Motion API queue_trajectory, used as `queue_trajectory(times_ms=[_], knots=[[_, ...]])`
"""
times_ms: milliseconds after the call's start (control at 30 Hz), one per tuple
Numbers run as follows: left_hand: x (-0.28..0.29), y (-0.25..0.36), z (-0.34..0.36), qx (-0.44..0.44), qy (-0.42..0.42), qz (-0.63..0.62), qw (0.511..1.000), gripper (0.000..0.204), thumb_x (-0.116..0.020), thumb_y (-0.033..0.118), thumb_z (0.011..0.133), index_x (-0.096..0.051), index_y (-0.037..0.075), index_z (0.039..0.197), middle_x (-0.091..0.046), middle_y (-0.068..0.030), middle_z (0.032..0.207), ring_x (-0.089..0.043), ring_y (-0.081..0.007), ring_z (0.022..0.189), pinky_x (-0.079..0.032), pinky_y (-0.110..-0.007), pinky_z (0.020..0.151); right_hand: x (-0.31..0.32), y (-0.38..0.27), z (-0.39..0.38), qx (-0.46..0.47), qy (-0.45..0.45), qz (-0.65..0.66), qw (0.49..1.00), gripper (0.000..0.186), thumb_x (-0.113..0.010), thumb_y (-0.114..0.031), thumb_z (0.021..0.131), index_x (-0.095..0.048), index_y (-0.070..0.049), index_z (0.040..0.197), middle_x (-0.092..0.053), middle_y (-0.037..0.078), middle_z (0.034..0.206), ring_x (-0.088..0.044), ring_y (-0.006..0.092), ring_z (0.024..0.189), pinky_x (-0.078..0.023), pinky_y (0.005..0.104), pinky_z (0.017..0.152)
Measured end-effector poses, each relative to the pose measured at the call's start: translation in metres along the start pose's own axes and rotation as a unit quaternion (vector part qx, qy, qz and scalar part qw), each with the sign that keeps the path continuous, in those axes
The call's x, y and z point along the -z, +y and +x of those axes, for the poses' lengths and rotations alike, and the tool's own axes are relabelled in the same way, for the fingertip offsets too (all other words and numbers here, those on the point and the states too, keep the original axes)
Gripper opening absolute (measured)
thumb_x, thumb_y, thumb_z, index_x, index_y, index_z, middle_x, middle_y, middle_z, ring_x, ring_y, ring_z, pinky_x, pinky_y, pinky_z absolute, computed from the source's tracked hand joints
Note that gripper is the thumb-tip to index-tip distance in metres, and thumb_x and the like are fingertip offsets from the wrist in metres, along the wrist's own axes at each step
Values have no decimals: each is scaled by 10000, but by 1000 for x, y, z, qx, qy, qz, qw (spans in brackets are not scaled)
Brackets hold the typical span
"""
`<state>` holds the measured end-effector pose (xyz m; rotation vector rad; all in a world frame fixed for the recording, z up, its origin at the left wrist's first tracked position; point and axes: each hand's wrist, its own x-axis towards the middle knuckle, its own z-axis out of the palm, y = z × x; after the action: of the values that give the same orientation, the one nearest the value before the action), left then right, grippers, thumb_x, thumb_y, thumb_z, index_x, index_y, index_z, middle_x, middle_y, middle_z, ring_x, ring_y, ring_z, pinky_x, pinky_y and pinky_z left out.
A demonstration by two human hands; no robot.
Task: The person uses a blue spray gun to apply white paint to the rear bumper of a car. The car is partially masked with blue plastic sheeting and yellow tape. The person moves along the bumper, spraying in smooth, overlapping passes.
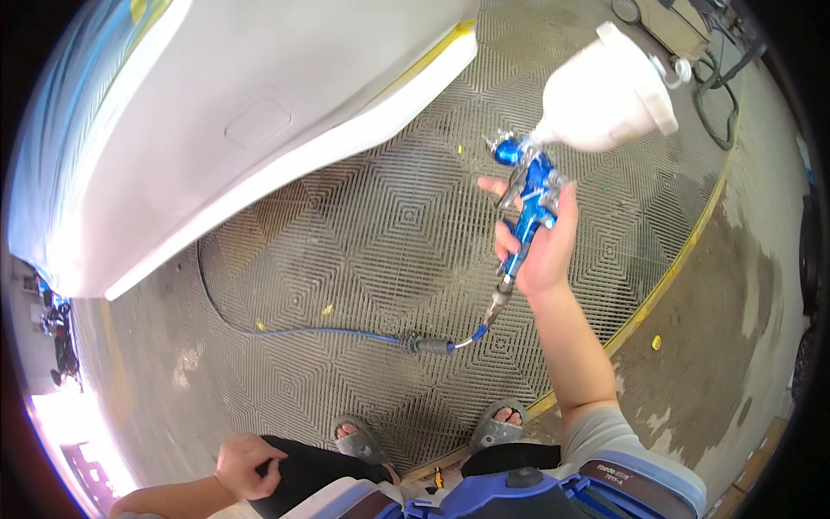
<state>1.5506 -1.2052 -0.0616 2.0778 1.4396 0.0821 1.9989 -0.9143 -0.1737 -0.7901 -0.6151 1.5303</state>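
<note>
My right hand (546, 259) is wrapped around the grip of a blue spray gun (538, 195), thumb along one side and the index finger stretched out near the trigger. On top of the gun sits a large white paint cup (605, 91), tilted up to the right. An air hose (320, 330) joins the foot of the grip, passes through a dark cylindrical fitting (428, 344) and runs left under the panel. By my left thigh, my left hand (251, 467) is loosely curled with nothing visible in it.
A white car body panel (251, 121) with yellow masking tape (424, 65) along its edge fills the upper left. Slatted grating (406, 259) covers the floor, with a yellow border (670, 272) at right. A beige machine (670, 26) and dark hose (718, 108) stand at the far right.
</note>
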Motion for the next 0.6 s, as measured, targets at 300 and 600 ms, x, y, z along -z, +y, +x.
queue_trajectory(times_ms=[300, 600], knots=[[20, 40, -13, -8, -122, -84, 989, 132, -673, 72, 764, -738, 113, 871, -694, -66, 752, -684, -309, 697, -569, -431, 639, -28, -5, -103, -47, 77, 7, 996, 524, -456, -502, 1065, -557, -31, 1272, -661, 113, 1314, -420, 55, 529, -363, 243, 477], [11, 164, -82, 187, -203, 5, 961, 177, -695, 183, 852, -723, 87, 998, -712, -154, 995, -667, -380, 1014, -553, -482, 882, -78, -127, -298, -190, 227, -69, 953, 244, -568, -214, 1053, -635, -7, 1162, -676, 64, 906, -405, 53, 480, -373, 256, 452]])
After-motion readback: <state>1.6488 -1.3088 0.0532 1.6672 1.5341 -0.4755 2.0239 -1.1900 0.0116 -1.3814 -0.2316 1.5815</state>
